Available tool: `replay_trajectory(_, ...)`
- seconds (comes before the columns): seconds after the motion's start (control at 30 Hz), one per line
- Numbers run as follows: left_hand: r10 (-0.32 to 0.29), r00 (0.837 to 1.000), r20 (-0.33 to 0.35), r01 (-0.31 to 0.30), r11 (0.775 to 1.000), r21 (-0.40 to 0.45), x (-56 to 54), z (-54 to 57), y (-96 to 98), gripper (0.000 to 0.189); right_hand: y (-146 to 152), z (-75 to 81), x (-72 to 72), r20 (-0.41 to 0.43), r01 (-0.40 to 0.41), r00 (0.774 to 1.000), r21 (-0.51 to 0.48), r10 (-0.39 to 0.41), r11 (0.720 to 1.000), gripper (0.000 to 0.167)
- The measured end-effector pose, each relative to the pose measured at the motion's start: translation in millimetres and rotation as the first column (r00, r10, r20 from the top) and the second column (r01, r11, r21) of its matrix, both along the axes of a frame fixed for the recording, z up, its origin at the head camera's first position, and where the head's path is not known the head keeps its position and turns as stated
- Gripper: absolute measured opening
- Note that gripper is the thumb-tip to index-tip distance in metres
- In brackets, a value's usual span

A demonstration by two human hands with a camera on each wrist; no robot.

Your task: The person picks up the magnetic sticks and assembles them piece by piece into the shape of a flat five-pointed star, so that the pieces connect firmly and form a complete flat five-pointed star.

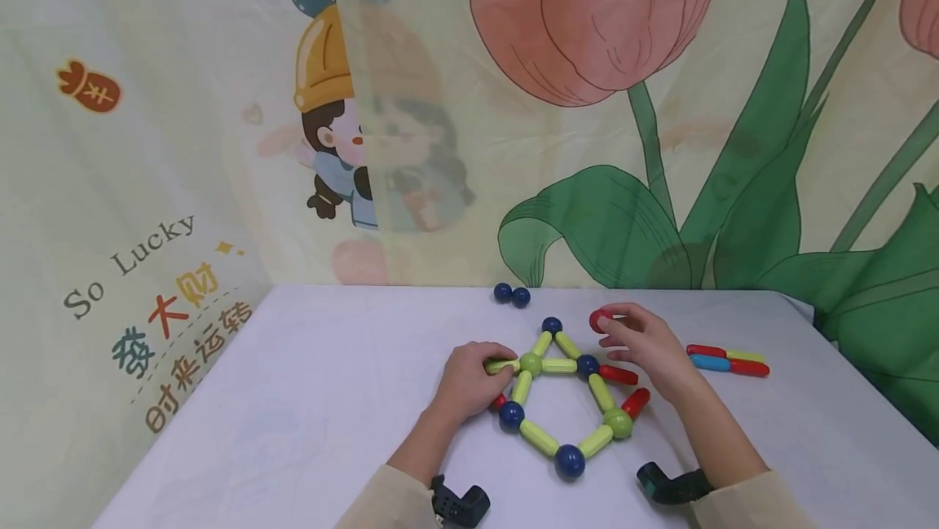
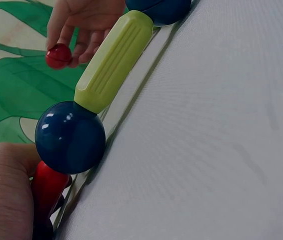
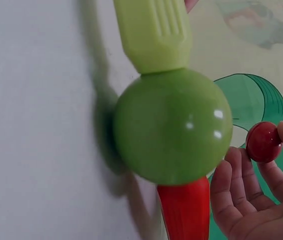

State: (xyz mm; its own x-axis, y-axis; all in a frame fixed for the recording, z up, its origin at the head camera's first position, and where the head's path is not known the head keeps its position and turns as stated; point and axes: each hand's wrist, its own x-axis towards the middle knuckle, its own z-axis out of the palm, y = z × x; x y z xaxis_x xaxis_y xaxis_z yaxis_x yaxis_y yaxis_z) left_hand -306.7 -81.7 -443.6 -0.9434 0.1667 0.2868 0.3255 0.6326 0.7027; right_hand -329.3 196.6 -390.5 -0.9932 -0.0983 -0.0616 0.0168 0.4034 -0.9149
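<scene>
A ring of lime rods (image 1: 539,438) joined by dark blue balls (image 1: 569,461) and green balls (image 1: 618,422) lies on the table, with a small triangle at its far side. My left hand (image 1: 473,382) is at its left, pinching a lime rod (image 1: 502,366) that sticks out from a green ball (image 1: 531,363). Close under that hand, a red rod (image 2: 49,190) meets a blue ball (image 2: 70,137). My right hand (image 1: 653,346) holds a red ball (image 3: 264,142) between thumb and fingertips, raised beyond the ring's right side. Two red rods (image 1: 619,375) point outward there.
Two loose blue balls (image 1: 511,295) sit at the table's back edge. Several coloured rods (image 1: 728,360) lie side by side on the right. Behind the white table (image 1: 293,398) hangs a printed curtain (image 1: 425,24) with tulips.
</scene>
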Motion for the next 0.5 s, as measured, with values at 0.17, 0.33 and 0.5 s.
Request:
replay_trajectory(0.17, -0.002, 1.000, 0.015, 0.002, 1.000, 0.001, 0.4, 0.6, 0.1, 0.019, 7.9, -1.2, 4.3, 0.002, 0.013, 1.000, 0.016, -0.013, 1.000, 0.066)
replay_trajectory(0.33, -0.003, 1.000, 0.006, 0.003, 1.000, 0.001, -0.3, -0.1, 0.0, 0.019, 15.5, -1.5, 8.6, -0.008, 0.013, 1.000, 0.024, -0.013, 1.000, 0.067)
replay_trajectory(0.5, -0.003, 1.000, -0.005, 0.003, 1.000, -0.001, -1.1, -1.0, 0.2, 0.019, 22.9, -2.3, 12.3, -0.035, 0.020, 0.999, 0.047, -0.018, 0.999, 0.066)
